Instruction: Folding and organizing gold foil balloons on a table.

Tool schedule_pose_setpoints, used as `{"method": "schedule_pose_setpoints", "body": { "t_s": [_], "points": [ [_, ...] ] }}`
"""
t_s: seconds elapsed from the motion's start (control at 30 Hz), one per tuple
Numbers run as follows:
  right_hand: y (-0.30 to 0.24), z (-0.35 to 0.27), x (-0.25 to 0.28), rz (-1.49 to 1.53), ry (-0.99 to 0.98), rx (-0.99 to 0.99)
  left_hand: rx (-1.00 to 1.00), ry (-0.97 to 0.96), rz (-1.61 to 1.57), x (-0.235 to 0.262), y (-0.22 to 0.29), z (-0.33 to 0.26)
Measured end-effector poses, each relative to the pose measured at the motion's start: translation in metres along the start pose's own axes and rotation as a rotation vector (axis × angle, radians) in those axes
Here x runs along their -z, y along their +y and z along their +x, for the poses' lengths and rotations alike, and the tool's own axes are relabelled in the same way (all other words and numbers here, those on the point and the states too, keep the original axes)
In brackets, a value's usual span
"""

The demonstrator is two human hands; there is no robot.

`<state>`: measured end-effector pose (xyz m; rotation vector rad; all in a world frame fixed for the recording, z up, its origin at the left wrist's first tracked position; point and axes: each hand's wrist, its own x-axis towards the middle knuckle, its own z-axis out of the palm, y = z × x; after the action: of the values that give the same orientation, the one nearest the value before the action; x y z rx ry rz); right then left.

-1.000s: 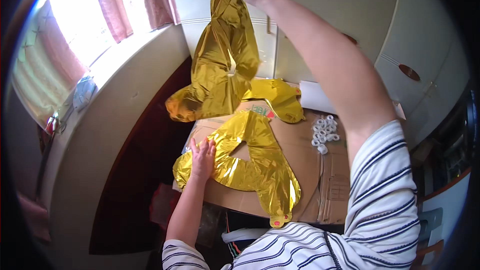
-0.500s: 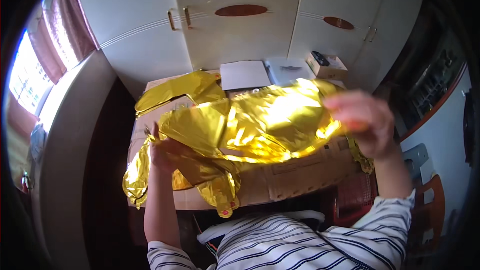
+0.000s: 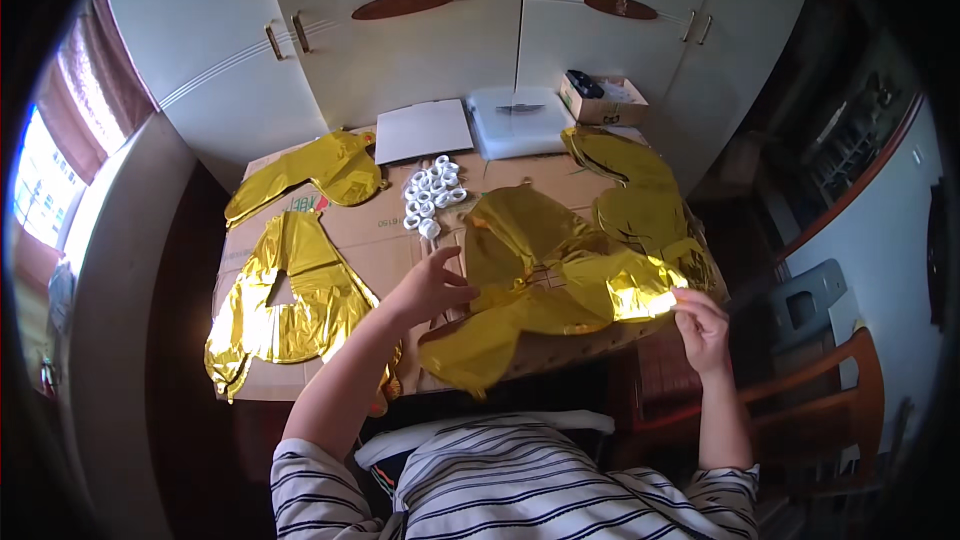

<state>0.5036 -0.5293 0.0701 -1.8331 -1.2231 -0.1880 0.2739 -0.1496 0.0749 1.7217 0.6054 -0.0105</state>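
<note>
A flat gold foil balloon (image 3: pixel 575 285), uninflated, lies across the right middle of the cardboard-covered table (image 3: pixel 390 240). My right hand (image 3: pixel 705 328) pinches its right end between thumb and fingers, at the table's near right edge. Over the balloon's left side hovers my left hand (image 3: pixel 430 290), fingers spread and holding nothing; whether a fingertip touches the foil I cannot tell. To the left lies a gold foil balloon with a hole in it (image 3: pixel 320 285), partly behind my left forearm. Another curved gold balloon (image 3: pixel 335 168) rests at the far left, and more gold foil (image 3: pixel 640 205) at the far right.
Several small white rolls (image 3: pixel 436 188) are clustered at the table's middle. Behind them are a white flat box (image 3: pixel 424 132), a translucent plastic case (image 3: pixel 530 125) and a small carton (image 3: pixel 604 102) with a black object. A wooden chair (image 3: pixel 865 375) and grey stool (image 3: pixel 805 300) stand right.
The gold balloon held up between both hands has come down onto the table at the right. My left hand has let go and moved right. The white rolls and the left balloon are now uncovered.
</note>
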Motion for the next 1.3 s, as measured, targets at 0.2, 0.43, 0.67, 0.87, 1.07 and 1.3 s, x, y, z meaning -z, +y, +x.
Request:
{"method": "schedule_pose_setpoints", "body": {
  "t_s": [0.2, 0.43, 0.67, 0.87, 1.07, 1.3],
  "points": [
    [-0.007, -0.003, 0.002, 0.171, -0.396, -0.037, -0.186, 0.275, 0.345, -0.008, -0.019, 0.05],
    [-0.032, 0.072, -0.032, -0.166, -0.39, -0.05, -0.223, 0.452, 0.38, 0.008, -0.035, 0.058],
    [0.009, 0.139, -0.152, -0.346, -0.504, 0.297, -0.277, 0.522, 0.331, 0.006, -0.038, 0.052],
    [0.009, 0.193, -0.182, -0.304, -0.643, 0.162, -0.286, 0.638, 0.488, 0.056, -0.056, 0.012],
    [0.028, 0.274, -0.303, 0.316, -0.38, -0.071, -0.546, 0.689, 0.748, 0.075, -0.061, 0.038],
    [0.018, 0.293, -0.405, 0.271, -0.183, 0.04, -0.742, 0.532, 1.037, 0.068, -0.06, 0.087]
  ]
}}
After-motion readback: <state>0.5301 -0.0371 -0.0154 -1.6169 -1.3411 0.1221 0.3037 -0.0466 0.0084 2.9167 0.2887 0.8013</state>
